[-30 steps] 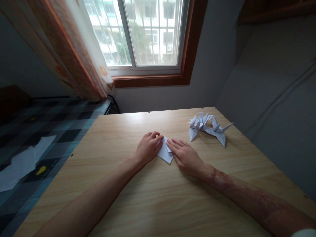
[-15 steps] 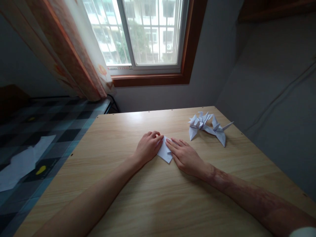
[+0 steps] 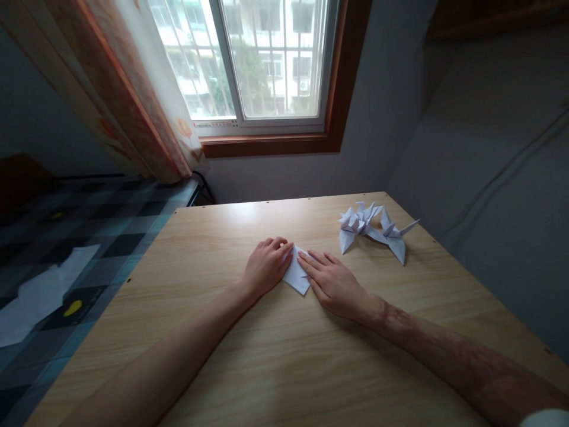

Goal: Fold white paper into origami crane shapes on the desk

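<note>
A small folded sheet of white paper (image 3: 295,274) lies on the wooden table between my two hands, one corner pointing toward me. My left hand (image 3: 268,261) is closed at the paper's left edge, thumb and curled index finger pinching near its top corner. My right hand (image 3: 333,277) rests from the other side with its fingers stretched out flat, the fingertips pressing on the paper's upper right. Those fingers hide the right part of the sheet. A small folded edge shows just beside them.
Several folded white paper cranes (image 3: 361,220) sit in a cluster at the table's back right. The light wooden table (image 3: 213,362) stands below a window (image 3: 275,65). To the left is a checkered bed (image 3: 111,219) with loose white paper (image 3: 38,299) on it.
Both hands have stayed almost in place. The small flap beside my right fingers now shows less and looks flatter against the paper.
</note>
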`<action>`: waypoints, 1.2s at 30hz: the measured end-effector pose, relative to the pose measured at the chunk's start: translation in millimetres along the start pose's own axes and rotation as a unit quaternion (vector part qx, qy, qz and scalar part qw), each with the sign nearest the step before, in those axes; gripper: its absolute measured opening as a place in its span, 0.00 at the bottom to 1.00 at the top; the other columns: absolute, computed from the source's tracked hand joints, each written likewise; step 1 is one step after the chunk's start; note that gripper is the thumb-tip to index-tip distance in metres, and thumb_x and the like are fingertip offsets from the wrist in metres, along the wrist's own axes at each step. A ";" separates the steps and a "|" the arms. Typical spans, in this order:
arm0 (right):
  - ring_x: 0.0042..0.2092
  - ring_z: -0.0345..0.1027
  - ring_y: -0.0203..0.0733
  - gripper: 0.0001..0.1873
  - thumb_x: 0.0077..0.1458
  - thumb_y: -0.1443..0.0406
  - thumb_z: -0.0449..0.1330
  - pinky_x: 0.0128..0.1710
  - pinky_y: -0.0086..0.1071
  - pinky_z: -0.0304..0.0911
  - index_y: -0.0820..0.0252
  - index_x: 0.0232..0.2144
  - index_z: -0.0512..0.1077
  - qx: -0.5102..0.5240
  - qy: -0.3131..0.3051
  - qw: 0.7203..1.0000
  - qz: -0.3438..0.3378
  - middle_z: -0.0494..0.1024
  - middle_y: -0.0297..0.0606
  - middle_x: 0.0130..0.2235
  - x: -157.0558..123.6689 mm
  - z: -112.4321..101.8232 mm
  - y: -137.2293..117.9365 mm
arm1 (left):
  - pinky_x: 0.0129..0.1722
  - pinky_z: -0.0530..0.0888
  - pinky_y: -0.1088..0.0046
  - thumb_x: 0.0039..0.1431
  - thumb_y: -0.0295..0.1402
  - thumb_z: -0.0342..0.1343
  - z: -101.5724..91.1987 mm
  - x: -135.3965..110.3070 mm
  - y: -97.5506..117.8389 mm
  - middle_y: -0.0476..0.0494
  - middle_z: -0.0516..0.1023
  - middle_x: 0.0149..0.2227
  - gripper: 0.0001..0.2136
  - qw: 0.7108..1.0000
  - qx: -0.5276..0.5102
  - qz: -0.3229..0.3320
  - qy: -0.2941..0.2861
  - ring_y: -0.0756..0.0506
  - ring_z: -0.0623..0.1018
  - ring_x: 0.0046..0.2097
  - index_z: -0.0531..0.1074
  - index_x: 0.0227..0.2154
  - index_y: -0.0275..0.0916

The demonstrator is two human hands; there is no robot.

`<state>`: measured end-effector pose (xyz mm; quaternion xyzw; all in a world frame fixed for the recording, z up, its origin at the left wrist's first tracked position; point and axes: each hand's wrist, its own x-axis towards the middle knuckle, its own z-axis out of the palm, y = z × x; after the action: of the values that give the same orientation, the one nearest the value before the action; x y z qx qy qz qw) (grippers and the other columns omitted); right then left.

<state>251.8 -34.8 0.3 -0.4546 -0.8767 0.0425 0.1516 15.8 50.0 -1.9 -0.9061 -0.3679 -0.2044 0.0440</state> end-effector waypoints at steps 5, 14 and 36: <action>0.78 0.51 0.52 0.33 0.74 0.67 0.48 0.76 0.55 0.51 0.60 0.77 0.57 -0.001 -0.005 1.000 0.007 0.59 0.41 0.77 0.1 1.2 0.2 | 0.55 0.75 0.57 0.76 0.33 0.52 -1.6 -0.1 0.7 0.39 0.81 0.53 0.16 1.000 -0.012 0.015 0.003 0.39 0.78 0.52 0.76 0.61 0.46; 0.78 0.53 0.54 0.32 0.75 0.63 0.49 0.76 0.55 0.51 0.61 0.77 0.58 0.006 0.001 1.000 0.011 0.61 0.45 0.77 -0.4 0.3 -3.4 | 0.53 0.74 0.58 0.75 0.34 0.55 -1.8 1.0 1.4 0.40 0.80 0.52 0.14 1.000 -0.005 0.018 -0.011 0.40 0.77 0.50 0.78 0.58 0.48; 0.79 0.48 0.55 0.36 0.76 0.58 0.50 0.78 0.56 0.48 0.65 0.78 0.52 0.008 -0.032 0.999 -0.021 0.55 0.50 0.78 -18.9 -6.8 -2.6 | 0.52 0.75 0.58 0.76 0.34 0.52 0.3 1.2 1.9 0.40 0.80 0.54 0.14 1.000 -0.005 0.003 -0.014 0.41 0.78 0.49 0.79 0.58 0.47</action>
<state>262.0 -52.1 3.0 -0.4330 -0.8901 0.0610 0.1285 18.0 49.5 -1.6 -0.9101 -0.3645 -0.1937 0.0352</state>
